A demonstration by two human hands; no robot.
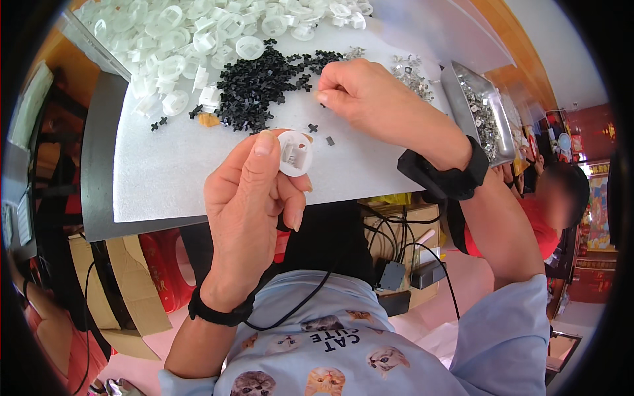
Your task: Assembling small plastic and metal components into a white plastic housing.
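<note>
My left hand (241, 185) grips a round white plastic part (295, 160) between thumb and fingers, just over the table's near side. The part's moulded inner side faces up. Farther right, my right hand (370, 96) is closed in a pinch low over the table; a tiny dark speck shows at its fingertips, too small to name. Beside that hand spreads a pile of small black cross-shaped pieces (251, 89). A single black cross (313, 128) and a small grey piece (330, 140) lie between my hands.
White plastic parts (178, 30) are heaped at the far left. Small metal pieces (413, 74) lie beyond my right forearm, near a metal tray (503, 125) of similar bits. A yellowish lump (209, 119) sits by the black pile. Another person (545, 211) sits at the right.
</note>
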